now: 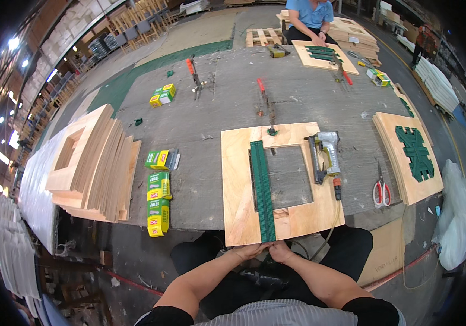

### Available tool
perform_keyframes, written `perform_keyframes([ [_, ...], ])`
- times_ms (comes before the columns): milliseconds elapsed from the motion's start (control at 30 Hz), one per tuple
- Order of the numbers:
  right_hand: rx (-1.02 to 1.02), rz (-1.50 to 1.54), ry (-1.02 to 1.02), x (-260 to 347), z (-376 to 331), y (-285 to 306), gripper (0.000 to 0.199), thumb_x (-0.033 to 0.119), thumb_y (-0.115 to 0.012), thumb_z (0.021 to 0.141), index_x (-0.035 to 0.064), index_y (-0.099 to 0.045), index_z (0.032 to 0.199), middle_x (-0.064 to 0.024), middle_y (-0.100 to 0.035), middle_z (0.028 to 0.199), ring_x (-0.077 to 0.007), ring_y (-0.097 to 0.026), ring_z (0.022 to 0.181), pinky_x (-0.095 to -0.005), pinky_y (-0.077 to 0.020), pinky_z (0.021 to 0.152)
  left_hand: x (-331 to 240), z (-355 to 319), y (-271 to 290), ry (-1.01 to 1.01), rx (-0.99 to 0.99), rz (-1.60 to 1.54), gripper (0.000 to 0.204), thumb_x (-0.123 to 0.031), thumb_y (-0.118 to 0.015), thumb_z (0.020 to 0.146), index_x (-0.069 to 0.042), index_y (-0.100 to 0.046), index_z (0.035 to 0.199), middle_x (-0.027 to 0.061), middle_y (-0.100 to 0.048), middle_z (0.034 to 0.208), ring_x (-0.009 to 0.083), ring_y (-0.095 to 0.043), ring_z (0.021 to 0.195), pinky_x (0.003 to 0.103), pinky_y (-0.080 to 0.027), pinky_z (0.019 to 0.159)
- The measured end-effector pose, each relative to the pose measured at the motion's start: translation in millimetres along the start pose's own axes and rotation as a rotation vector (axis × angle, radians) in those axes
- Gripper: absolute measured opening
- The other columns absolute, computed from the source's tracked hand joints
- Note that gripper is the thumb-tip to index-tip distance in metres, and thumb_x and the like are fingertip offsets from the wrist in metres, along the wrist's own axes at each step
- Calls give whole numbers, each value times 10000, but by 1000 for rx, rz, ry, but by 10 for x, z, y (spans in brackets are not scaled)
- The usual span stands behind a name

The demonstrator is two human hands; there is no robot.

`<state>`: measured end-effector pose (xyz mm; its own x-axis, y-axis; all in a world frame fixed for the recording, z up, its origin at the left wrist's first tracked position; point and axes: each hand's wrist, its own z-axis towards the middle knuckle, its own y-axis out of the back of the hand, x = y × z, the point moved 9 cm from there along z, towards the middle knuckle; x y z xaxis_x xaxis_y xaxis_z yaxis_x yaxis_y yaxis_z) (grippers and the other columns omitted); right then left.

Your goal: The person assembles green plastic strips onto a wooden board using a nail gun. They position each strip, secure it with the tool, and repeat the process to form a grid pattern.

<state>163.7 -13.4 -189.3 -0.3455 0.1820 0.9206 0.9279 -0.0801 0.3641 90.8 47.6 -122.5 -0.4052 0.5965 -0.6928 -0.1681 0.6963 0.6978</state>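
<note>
— What do you have on the head view?
— I have both hands at the worktop's point(205, 136) near edge: left hand point(250, 251) and right hand point(280, 252) close together, by the near end of a green webbing strap point(262, 190).
— Fingers grasping or released?
— I can't tell; they curl out of my sight against the plywood frame's point(237, 190) near edge.
— How does the strap lie?
— Flat on the frame, which overhangs the worktop's near edge. Its long axis runs away from the fingers, leaning slightly left, over the left side of the frame's opening, nearly to the far edge.
— Which hand is nearer?
— I can't separate them: the left sits left of the strap's near end, the right just right of it.
— Tools?
— I see a pneumatic stapler point(328, 155) on the frame's right side, and red-handled scissors point(381, 193) toward the worktop's right edge.
</note>
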Motion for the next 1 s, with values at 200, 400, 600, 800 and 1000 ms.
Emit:
perform_keyframes([
  [200,100,176,-418,79,-105,36,301,134,-515,993,-23,-635,1219,-264,-674,1184,-437,-615,1162,-477,-470,1038,54,73,94,-93,-170,321,666,-639,-435,994,-170,-475,1465,116,-506,1519,346,-476,1394,500,-403,1149],
  [400,189,-251,-205,1032,-435,942,307,234,-627,994,-5,-698,1172,-140,-754,965,-164,-736,780,-339,-580,730,160,68,118,-130,-234,113,553,-513,-466,1011,-171,-500,1444,131,-540,1465,369,-512,1357,534,-423,1127],
  [600,-752,-419,-212,1469,433,3443,329,255,-681,960,-14,-698,1150,-200,-742,1007,-324,-740,887,-411,-565,741,155,60,191,-117,-253,122,547,-510,-447,1020,-168,-498,1444,126,-545,1461,356,-517,1352,521,-427,1126],
  [800,-562,-51,-507,657,1190,3642,430,193,-837,824,-98,-692,1105,-169,-733,967,-258,-716,777,-414,-558,656,109,90,224,-152,-276,98,543,-507,-427,1029,-165,-496,1445,121,-550,1456,343,-522,1347,507,-431,1125],
  [1000,-665,158,-476,688,1018,3818,291,22,-798,798,-75,-676,1043,-129,-703,863,-222,-686,711,-385,-537,574,-63,137,229,-215,-308,55,538,-504,-408,1038,-162,-494,1445,117,-555,1452,331,-527,1342,494,-434,1124],
])
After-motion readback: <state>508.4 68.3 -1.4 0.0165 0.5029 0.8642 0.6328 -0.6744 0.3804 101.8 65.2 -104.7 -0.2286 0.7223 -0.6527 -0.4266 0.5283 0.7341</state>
